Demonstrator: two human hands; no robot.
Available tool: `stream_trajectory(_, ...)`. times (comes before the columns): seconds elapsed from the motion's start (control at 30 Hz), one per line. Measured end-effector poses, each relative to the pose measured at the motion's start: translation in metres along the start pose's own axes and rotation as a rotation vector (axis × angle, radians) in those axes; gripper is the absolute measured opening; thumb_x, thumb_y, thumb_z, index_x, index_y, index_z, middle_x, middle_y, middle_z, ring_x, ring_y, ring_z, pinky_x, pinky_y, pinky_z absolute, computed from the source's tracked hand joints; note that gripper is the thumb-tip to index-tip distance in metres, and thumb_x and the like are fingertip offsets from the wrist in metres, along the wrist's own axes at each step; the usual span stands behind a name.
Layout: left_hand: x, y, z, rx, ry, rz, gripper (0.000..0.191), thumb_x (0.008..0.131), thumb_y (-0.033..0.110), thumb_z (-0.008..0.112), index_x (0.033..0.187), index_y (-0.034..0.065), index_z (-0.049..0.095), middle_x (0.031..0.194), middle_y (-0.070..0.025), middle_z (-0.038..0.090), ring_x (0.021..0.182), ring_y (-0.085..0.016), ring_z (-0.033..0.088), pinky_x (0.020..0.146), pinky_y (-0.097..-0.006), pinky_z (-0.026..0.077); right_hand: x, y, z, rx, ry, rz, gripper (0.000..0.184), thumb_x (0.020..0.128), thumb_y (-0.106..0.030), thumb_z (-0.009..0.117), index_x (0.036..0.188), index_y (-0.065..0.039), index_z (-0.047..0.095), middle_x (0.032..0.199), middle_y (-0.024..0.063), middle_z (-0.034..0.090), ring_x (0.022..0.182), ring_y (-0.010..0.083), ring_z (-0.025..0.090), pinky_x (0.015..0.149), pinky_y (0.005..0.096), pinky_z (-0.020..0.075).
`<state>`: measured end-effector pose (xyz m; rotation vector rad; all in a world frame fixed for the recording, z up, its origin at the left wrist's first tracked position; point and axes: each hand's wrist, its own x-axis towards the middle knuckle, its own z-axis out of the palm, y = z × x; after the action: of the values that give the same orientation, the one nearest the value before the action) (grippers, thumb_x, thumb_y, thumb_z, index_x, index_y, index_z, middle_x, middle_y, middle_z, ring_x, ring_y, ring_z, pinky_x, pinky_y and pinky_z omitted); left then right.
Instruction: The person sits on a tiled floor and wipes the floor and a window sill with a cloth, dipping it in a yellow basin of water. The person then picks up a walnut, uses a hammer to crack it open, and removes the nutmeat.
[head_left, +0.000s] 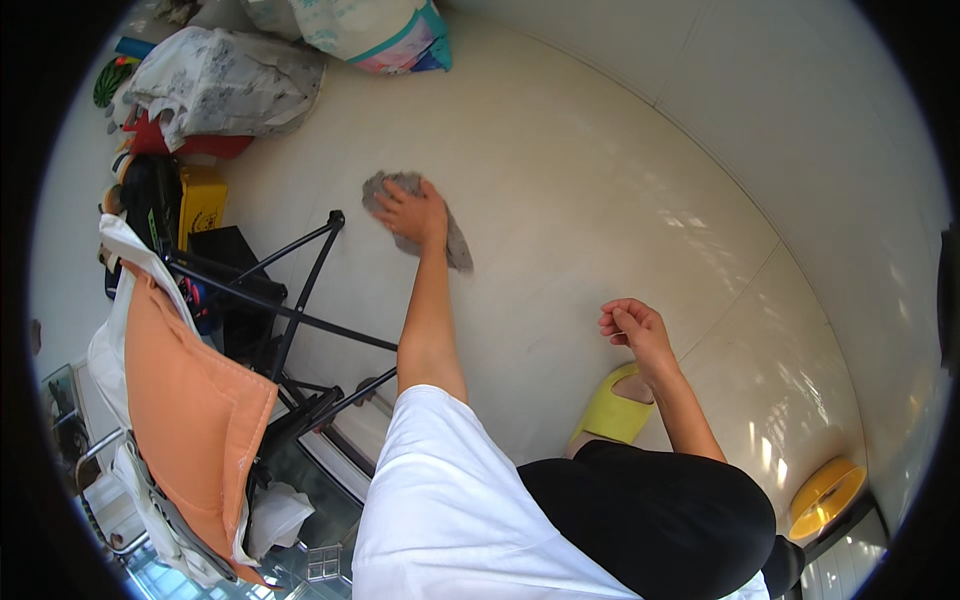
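Note:
My left hand (412, 213) lies flat with spread fingers on a crumpled grey cloth (459, 247), which rests on the pale tiled floor (540, 187). The cloth sticks out on both sides of the palm. To the right, my right hand (631, 326) hovers with its fingers curled in and the thumb over them; I see nothing held in it. Just below that hand is a yellow-green slipper (616, 409) on my foot, beside my bent knee in black cloth.
At left stands a folding chair with an orange seat (191, 405) and black metal legs (300, 307). Behind it are a yellow box (202, 196) and a grey-white patterned bag (232, 82). A wall (817, 150) curves along the right; a yellow basin (827, 496) sits lower right.

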<state>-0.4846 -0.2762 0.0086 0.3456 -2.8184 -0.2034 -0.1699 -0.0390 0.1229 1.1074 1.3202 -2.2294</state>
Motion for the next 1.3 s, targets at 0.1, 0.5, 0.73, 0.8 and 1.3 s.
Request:
stream_trajectory(0.1, 0.004, 0.094, 0.017, -0.118, 0.145, 0.389, 0.074, 0.082, 0.046, 0.058, 0.141, 0.009, 0.036, 0.143, -0.0255, 0.033, 0.128, -0.053, 0.028, 0.106, -0.0583, 0.024, -0.001, -0.01, -0.004, 0.04, 0.037, -0.019, 0.019, 0.095, -0.018, 0.05, 0.102, -0.006, 0.063, 0.088, 0.0011, 0.065, 0.078, 0.0088, 0.059, 0.071, 0.0243, 0.0467)
stream_trajectory(0.5, -0.298, 0.252, -0.054, -0.909, -0.551, 1.173, 0.041, 0.072, 0.013, 0.07, 0.11, 0.0127, 0.057, 0.123, -0.011, 0.05, 0.115, -0.039, 0.043, 0.097, -0.0461, 0.038, -0.031, -0.007, -0.087, 0.278, 0.223, -0.191, 0.02, 0.093, -0.019, 0.051, 0.102, -0.006, 0.063, 0.089, 0.003, 0.065, 0.078, 0.0104, 0.06, 0.07, 0.0248, 0.0464)
stream_trajectory(0.73, -0.189, 0.323, -0.064, -1.722, -0.833, -0.65, 0.047, 0.098, 0.024, 0.047, 0.132, -0.0079, 0.039, 0.136, -0.0183, 0.043, 0.117, -0.027, 0.049, 0.096, -0.0367, 0.043, -0.048, -0.001, -0.1, 0.243, 0.247, -0.216, 0.021, 0.093, -0.02, 0.052, 0.103, -0.005, 0.063, 0.089, 0.0026, 0.065, 0.078, 0.01, 0.06, 0.071, 0.025, 0.0466)
stream_trajectory(0.8, -0.133, 0.338, -0.047, -1.728, -0.967, -0.855, 0.04, 0.098, 0.02, 0.046, 0.127, -0.0073, 0.043, 0.129, -0.0154, 0.048, 0.114, -0.025, 0.051, 0.093, -0.036, 0.045, -0.045, 0.001, -0.091, 0.229, 0.207, -0.195, 0.021, 0.093, -0.021, 0.052, 0.103, -0.005, 0.063, 0.089, 0.0025, 0.065, 0.079, 0.0101, 0.06, 0.071, 0.025, 0.0466)
stream_trajectory(1.3, -0.073, 0.269, -0.275, -2.171, -0.701, -0.226, 0.036, 0.094, 0.026, 0.038, 0.118, 0.0026, 0.053, 0.114, -0.0105, 0.059, 0.099, -0.025, 0.058, 0.084, -0.0403, 0.051, -0.109, -0.052, -0.105, 0.34, 0.166, -0.498, 0.022, 0.092, -0.023, 0.054, 0.103, -0.006, 0.062, 0.09, 0.0027, 0.064, 0.083, 0.0112, 0.059, 0.074, 0.0256, 0.0461)
